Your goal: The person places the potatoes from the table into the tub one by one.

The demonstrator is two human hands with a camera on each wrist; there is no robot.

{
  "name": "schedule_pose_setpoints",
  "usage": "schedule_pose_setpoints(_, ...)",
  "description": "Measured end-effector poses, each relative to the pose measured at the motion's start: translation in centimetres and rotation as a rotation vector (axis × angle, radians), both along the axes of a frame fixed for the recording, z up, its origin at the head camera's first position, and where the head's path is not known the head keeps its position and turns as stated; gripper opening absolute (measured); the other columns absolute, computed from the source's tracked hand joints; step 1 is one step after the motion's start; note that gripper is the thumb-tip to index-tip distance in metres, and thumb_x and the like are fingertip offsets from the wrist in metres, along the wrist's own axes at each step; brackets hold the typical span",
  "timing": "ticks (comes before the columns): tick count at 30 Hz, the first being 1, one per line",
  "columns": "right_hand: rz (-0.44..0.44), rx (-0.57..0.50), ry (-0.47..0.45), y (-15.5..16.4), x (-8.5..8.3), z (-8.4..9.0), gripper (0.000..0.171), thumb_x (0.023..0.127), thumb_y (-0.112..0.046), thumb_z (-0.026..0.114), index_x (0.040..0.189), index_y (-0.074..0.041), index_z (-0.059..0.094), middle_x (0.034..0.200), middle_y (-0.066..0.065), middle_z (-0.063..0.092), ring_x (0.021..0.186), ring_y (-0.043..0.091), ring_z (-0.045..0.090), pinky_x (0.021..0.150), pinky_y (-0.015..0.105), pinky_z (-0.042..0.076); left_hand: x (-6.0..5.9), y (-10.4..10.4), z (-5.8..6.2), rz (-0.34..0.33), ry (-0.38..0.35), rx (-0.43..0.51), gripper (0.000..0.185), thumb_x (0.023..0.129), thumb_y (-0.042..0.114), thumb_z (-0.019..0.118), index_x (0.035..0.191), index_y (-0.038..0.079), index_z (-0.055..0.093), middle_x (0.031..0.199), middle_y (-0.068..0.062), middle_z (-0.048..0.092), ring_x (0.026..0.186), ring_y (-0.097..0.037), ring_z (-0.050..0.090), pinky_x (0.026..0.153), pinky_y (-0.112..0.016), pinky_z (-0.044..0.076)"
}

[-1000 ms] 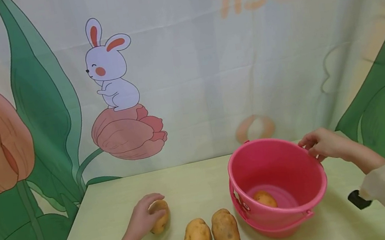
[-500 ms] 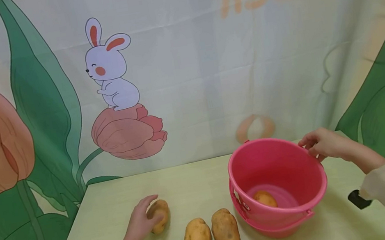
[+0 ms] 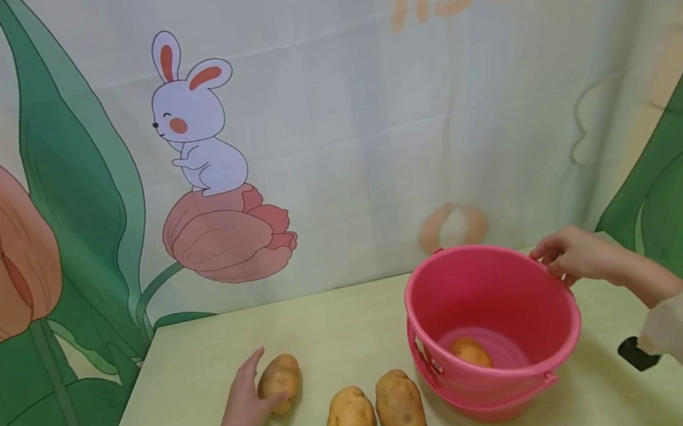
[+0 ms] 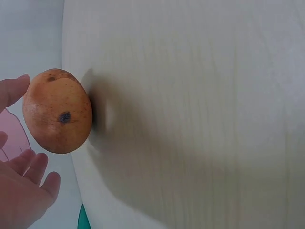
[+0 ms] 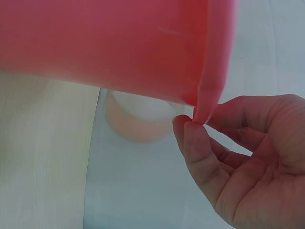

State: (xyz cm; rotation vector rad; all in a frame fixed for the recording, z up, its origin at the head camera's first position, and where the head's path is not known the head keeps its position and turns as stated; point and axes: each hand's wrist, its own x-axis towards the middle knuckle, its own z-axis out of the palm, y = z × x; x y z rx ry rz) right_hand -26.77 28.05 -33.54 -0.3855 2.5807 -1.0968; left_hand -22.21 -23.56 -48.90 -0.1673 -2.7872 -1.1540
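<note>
My left hand (image 3: pixel 245 402) is beside a potato (image 3: pixel 282 383) at the left of the table, fingers spread and the thumb in front of it. In the left wrist view the potato (image 4: pixel 57 112) sits on the table, with the fingers apart from it. At the right, my right hand (image 3: pixel 580 256) pinches the rim of a pink bucket (image 3: pixel 504 391). The right wrist view shows the fingers and thumb of the right hand (image 5: pixel 248 157) on the rim's edge. One potato (image 3: pixel 470 353) lies inside the bucket, at the bottom.
Two more potatoes, a left one (image 3: pixel 351 423) and a right one (image 3: pixel 400 406), lie side by side left of the bucket. The pale table (image 3: pixel 191 360) ends at a printed curtain (image 3: pixel 330 134) with a rabbit and tulips. A black object (image 3: pixel 638 353) is at the right sleeve.
My left hand has drawn back to the left from the potato, its fingers opening, so more of the potato shows. The right hand and the bucket have stayed put.
</note>
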Motion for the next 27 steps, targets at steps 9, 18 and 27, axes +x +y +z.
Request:
schedule_pose_setpoints(9, -0.016, 0.007, -0.011, -0.05, 0.03, -0.02, 0.036, 0.084, 0.001, 0.048, 0.117, 0.015, 0.045, 0.099, 0.021, 0.060, 0.072, 0.018, 0.062, 0.063, 0.034, 0.054, 0.11, -0.11, -0.57, 0.038, -0.092, 0.019, 0.089, 0.068, 0.013, 0.074, 0.138, 0.000, 0.020, 0.133, -0.030, 0.031, 0.109, -0.042, 0.046, 0.088, -0.052, 0.040)
schedule_pose_setpoints(18, -0.012, 0.007, -0.009, -0.02, 0.00, -0.01, 0.035, 0.084, 0.001, 0.048, 0.117, 0.014, 0.047, 0.098, 0.021, 0.061, 0.073, 0.018, 0.062, 0.063, 0.034, 0.054, 0.25, -0.19, -0.60, 0.045, -0.150, 0.055, 0.094, 0.068, 0.020, 0.075, 0.138, -0.001, 0.016, 0.128, -0.033, 0.036, 0.108, -0.044, 0.048, 0.088, -0.052, 0.041)
schedule_pose_setpoints(27, -0.012, -0.001, -0.011, -0.05, -0.04, -0.03, 0.035, 0.084, 0.001, 0.048, 0.117, 0.013, 0.047, 0.097, 0.021, 0.061, 0.072, 0.019, 0.062, 0.062, 0.034, 0.054, 0.35, 0.04, -0.53, 0.055, -0.191, 0.045, 0.094, 0.068, 0.022, 0.075, 0.138, 0.000, 0.017, 0.124, -0.025, 0.045, 0.110, -0.040, 0.047, 0.088, -0.051, 0.041)
